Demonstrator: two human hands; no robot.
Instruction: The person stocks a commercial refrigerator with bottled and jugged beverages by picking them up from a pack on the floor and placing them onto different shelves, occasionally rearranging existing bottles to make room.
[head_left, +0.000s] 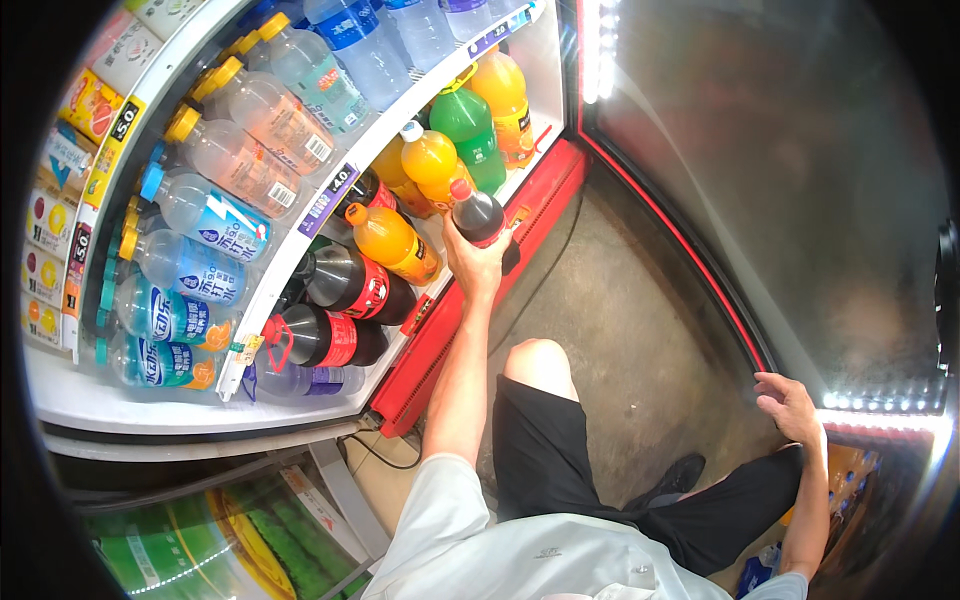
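Note:
My left hand (477, 255) is wrapped around a small cola bottle (478, 210) with a red cap, tilted at the front edge of the cooler's bottom shelf. Just behind it stand bottles of orange drink (430, 157) and a large green soda bottle (469, 135). Nearer to me, an orange bottle (394, 244) and large cola bottles (360, 281) line the same shelf. Over on the right, my right hand (791, 405) is at the lower corner of the swung-out glass door (787, 195), its fingers against the rim; whether it grips the rim is unclear.
Above, a shelf with a white front rail (390, 120) holds several water and soda-water bottles (217, 210). Drink cartons (45, 217) fill a higher shelf. A red base panel (450, 330) edges the cooler. A black cable (547, 262) crosses the floor (630, 300). Another glass-fronted case (225, 540) stands lower left.

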